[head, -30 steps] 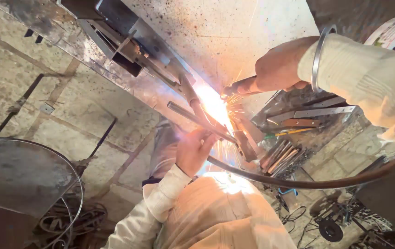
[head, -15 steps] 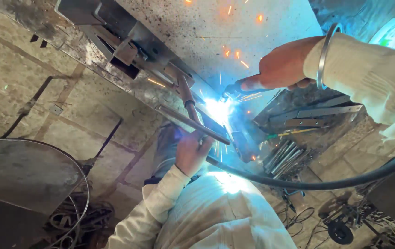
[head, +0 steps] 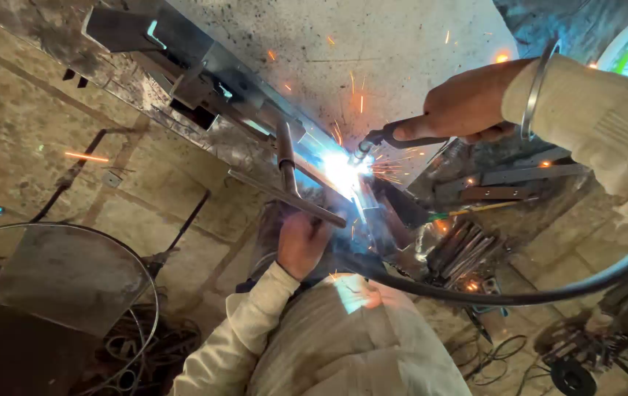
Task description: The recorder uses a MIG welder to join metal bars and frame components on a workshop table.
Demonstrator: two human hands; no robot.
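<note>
Steel bar (head: 285,196) runs at a slant across the middle of the view, and the left hand (head: 301,243) is closed around its lower end, with a cream sleeve (head: 252,323) behind it. At the upper right, the right hand (head: 468,103) is wrapped shut around the handle of a welding holder (head: 394,134), with 1 finger stretched along it and a metal bangle (head: 537,88) on the wrist. The holder's tip meets a white-blue arc (head: 342,170) just beside the bar's upper stretch, against the metal frame (head: 211,73). Orange sparks (head: 351,88) scatter over the pale sheet above. A black cable (head: 519,297) curves below the hands. Loose metal strips (head: 460,249) lie to the right, near the arc.
</note>
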